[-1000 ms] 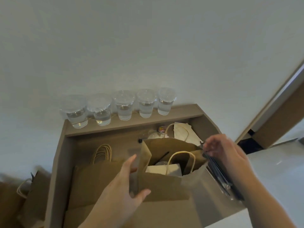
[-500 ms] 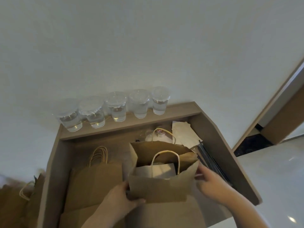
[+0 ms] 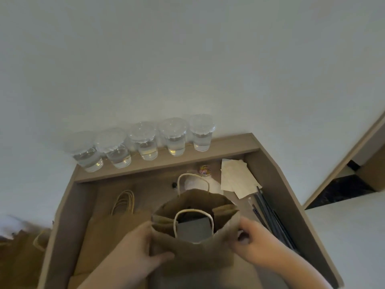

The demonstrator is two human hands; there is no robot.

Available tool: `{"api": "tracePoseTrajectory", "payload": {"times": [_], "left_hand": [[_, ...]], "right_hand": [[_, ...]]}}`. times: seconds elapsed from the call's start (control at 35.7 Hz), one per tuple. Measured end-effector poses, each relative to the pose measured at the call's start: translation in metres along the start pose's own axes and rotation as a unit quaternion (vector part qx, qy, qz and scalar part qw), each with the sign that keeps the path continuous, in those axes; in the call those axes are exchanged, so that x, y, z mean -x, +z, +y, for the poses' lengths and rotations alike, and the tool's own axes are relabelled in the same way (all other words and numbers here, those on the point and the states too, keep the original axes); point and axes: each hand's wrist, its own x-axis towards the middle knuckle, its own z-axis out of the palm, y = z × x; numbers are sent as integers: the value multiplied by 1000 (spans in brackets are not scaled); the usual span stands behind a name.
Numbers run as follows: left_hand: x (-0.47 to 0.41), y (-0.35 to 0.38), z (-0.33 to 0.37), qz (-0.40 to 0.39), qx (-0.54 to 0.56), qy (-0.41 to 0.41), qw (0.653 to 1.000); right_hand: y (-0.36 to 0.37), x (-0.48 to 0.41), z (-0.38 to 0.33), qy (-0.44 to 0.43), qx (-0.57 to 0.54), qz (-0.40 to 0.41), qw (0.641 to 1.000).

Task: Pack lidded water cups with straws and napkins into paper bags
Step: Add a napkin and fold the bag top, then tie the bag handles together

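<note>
White wall (image 3: 187,59) fills the upper half of the frame. Below it a brown wooden desk (image 3: 281,184) with raised sides runs from the centre to the bottom edge. In the lower left of its recess lies a stack of flat paper bags (image 3: 108,236), handles pointing up the frame.

At lower centre stands the open paper bag (image 3: 193,255), mouth wide, with a pale folded sheet upright inside. The left hand (image 3: 133,253) grips the bag's left side, thumb across the front. The right hand (image 3: 256,245) pinches the right edge with curled fingers.

Five lidded water cups (image 3: 143,140) line the desk's back ledge, left of centre. Pale napkins (image 3: 237,180) lie right of centre, dark straws (image 3: 268,215) just below them beside the bag. A small clump of coloured clips (image 3: 204,170) sits under the ledge.
</note>
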Motion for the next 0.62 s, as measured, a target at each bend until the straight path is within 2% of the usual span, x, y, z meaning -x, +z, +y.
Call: {"api": "tracePoseTrajectory", "payload": {"times": [0.06, 0.14, 0.25, 0.31, 0.42, 0.5, 0.62], "left_hand": [[1, -7, 9, 5, 0, 41, 999], [0, -13, 13, 66, 30, 58, 996], [-5, -8, 5, 145, 121, 57, 980], [-9, 0, -3, 168, 166, 44, 971], [-17, 10, 1, 160, 261, 38, 951], [-23, 8, 9, 159, 242, 63, 955], [-29, 2, 16, 120, 216, 76, 966]], "right_hand": [[-12, 2, -9, -39, 23, -15, 999], [-32, 1, -17, -60, 64, -22, 996], [-48, -8, -20, -87, 149, 55, 984], [-50, -15, -21, -68, 118, 43, 990], [-49, -30, -18, -59, 19, -52, 997], [-40, -40, -19, -83, -22, -46, 995], [-35, -53, -22, -103, -62, -39, 992]]}}
